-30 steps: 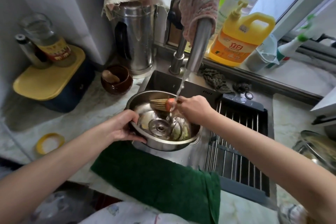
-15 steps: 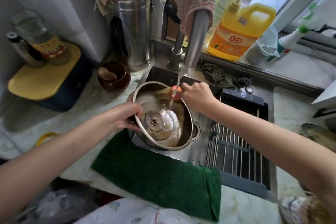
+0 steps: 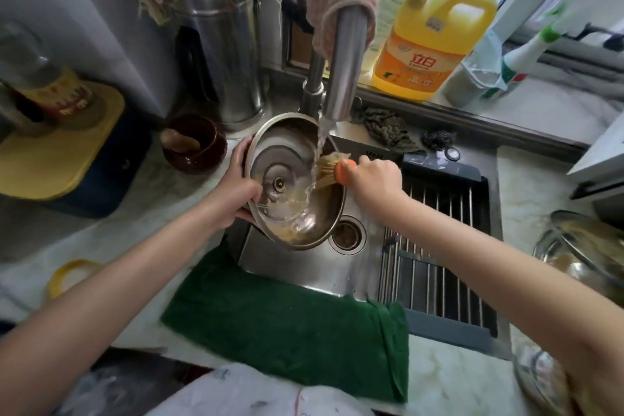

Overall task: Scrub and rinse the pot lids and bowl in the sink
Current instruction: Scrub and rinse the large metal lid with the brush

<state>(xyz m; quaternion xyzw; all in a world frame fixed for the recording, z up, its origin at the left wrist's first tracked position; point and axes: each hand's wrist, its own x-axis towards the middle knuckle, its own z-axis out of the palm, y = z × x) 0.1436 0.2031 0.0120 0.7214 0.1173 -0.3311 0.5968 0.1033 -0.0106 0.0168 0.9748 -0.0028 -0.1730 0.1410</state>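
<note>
Tilting the steel bowl (image 3: 326, 209) steeply on its edge just below the faucet (image 3: 344, 61), with a pot lid (image 3: 280, 162) lying inside it and showing its centre fitting. Gripping the bowl's rim, left of the faucet, with the left hand (image 3: 236, 192): fingers curled behind the wall, thumb hooked over the rim onto the lid. Clenching the right hand (image 3: 374, 176) round the orange handle of a bristle brush (image 3: 332, 169), and pressing the bristles against the bowl's inner wall right beside the water stream (image 3: 319, 149) falling from the faucet. Collecting cloudy, yellowish water in the bowl's low side, below the faucet and just beside the sink drain (image 3: 347, 233).

Probably risking the lid sliding over the lowered rim and clattering into the sink, with only a thumb pinning it on wet metal. Likely also splashing off the slanted steel onto the green towel (image 3: 287, 314) in front of the faucet. Possibly twisting the bowl out of a one-handed, slippery hold by scrubbing too hard. Leaving a second lid (image 3: 591, 246) on the counter far right of the faucet, not yet in the sink.
</note>
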